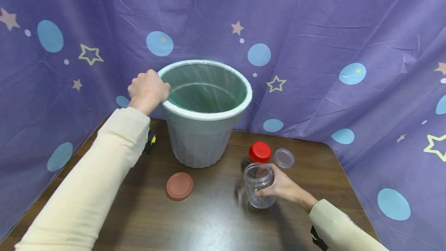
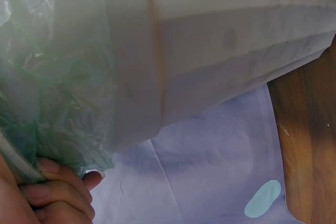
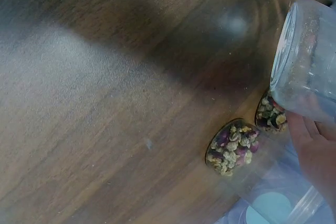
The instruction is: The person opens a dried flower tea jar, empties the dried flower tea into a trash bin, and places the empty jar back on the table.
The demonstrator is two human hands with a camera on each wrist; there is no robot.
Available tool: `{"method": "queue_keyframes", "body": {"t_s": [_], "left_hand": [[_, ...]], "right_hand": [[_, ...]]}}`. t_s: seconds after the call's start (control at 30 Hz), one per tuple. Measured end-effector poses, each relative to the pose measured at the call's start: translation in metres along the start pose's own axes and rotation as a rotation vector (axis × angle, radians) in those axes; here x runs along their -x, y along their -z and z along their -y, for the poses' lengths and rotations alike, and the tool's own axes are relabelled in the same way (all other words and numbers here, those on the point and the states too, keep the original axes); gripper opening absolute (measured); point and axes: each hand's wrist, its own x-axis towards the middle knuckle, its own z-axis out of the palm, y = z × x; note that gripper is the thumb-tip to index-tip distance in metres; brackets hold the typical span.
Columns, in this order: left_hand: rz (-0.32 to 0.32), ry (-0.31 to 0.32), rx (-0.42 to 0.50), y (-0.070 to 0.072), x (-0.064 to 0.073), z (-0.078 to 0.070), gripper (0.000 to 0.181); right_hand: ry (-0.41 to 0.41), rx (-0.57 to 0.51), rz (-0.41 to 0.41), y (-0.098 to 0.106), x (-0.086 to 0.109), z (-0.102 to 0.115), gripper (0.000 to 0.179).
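With curled fingers, my left hand [image 1: 148,88] grips the left rim of a large grey bin [image 1: 198,146]. A thin green plastic bag [image 2: 68,108] lines the bin and folds over its rim, bunched beside those fingers in the left wrist view. My right hand [image 1: 283,185] holds a clear lidless jar [image 1: 259,189] round its side, close over the table. Just behind this jar shows a red lid [image 1: 260,152], with a clear round lid [image 1: 283,158] to its right. Two clumps of dried flowers [image 3: 233,148] appear beyond the held jar in the right wrist view.
A salmon-coloured round lid [image 1: 179,186] lies flat on the brown wooden table [image 1: 209,220], in front of the bin. Purple patterned cloth [image 1: 306,42] hangs behind the table and along its sides. A black object with a yellow mark [image 1: 150,141] shows beside the left sleeve.
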Motion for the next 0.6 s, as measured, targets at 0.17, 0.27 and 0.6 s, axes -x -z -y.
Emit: {"method": "queue_keyframes", "body": {"t_s": [0.17,0.27,0.6], "left_hand": [[0.002,0.003,0.006,0.0,-0.001,0.001,0.052],[0.002,0.005,0.007,0.001,-0.001,0.001,0.052],[-0.001,0.001,0.004,0.0,0.0,0.0,0.053]], "right_hand": [[-0.008,0.019,-0.001,-0.006,-0.002,-0.001,0.091],[-0.014,0.002,0.0,-0.008,-0.003,0.0,0.092],[-0.028,0.007,-0.033,-0.012,-0.001,-0.005,0.091]]}}
